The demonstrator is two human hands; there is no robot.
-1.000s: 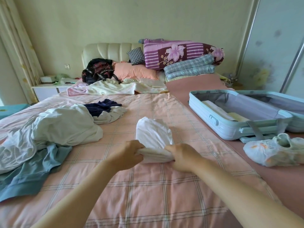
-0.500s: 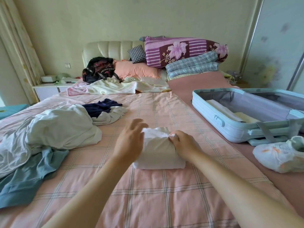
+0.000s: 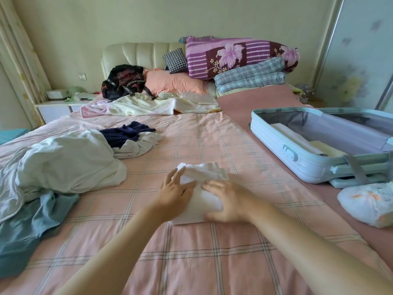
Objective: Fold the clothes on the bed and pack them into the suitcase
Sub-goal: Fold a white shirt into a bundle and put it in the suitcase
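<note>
White garment (image 3: 204, 170) under hands (image 3: 176, 193) (image 3: 230, 202), well apart from suitcase (image 3: 276, 155).

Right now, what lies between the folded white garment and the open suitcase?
Head view: only bare bedding between the folded white garment and the suitcase, pink checked sheet then plain pink cover.

Pale green wall (image 3: 127, 18), cream padded headboard (image 3: 138, 54), white nightstand (image 3: 55, 109) left, perhaps a curtain (image 3: 19, 60) beside it.

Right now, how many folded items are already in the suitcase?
2 visible: a white folded piece at the far end of the suitcase, along its near wall, and a cream one right beside it, nearer the camera. More may be hidden beneath them or behind that wall.
</note>
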